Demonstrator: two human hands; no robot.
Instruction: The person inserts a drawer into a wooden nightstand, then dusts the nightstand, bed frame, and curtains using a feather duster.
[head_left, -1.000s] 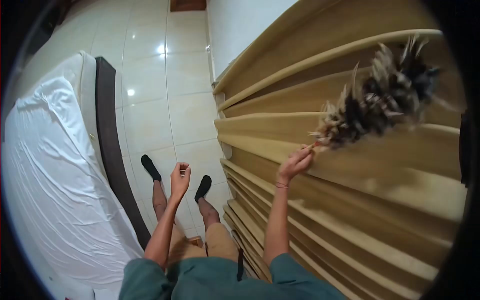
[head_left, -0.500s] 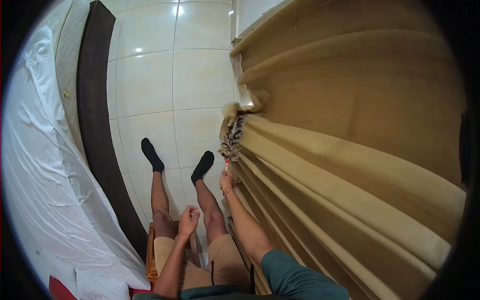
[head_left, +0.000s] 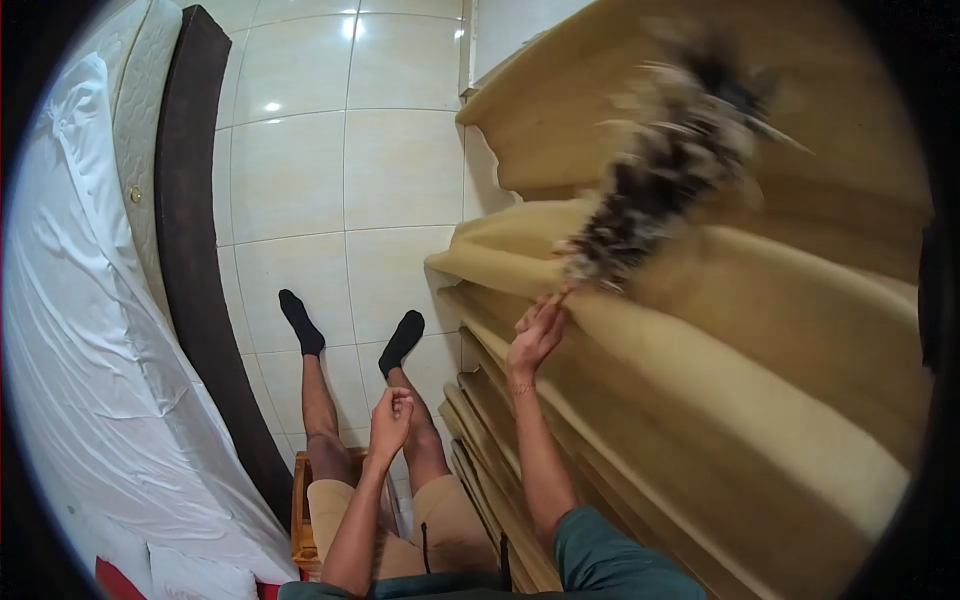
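A feather duster [head_left: 665,170] with brown, black and cream feathers is in my right hand [head_left: 539,335], whose fingers are wrapped round its handle near the feathers. Motion blurs the feathers, which are raised in front of the tan curtain [head_left: 760,300] and cover part of its folds. My left hand [head_left: 391,420] is held over my lap, fingers curled in, and nothing shows in it. It is apart from the curtain and the duster.
A bed with a white sheet [head_left: 90,330] and a dark frame [head_left: 187,200] runs along the left. Beneath me is a wooden seat [head_left: 305,515]. Pale tiles [head_left: 290,180] cover the floor, where my feet in black socks [head_left: 402,340] rest. White pillows [head_left: 200,572] lie at lower left.
My right hand has swung the duster up and to the right, from the curtain's lower edge to across its folds. The hem has shifted. My left hand has risen slightly.
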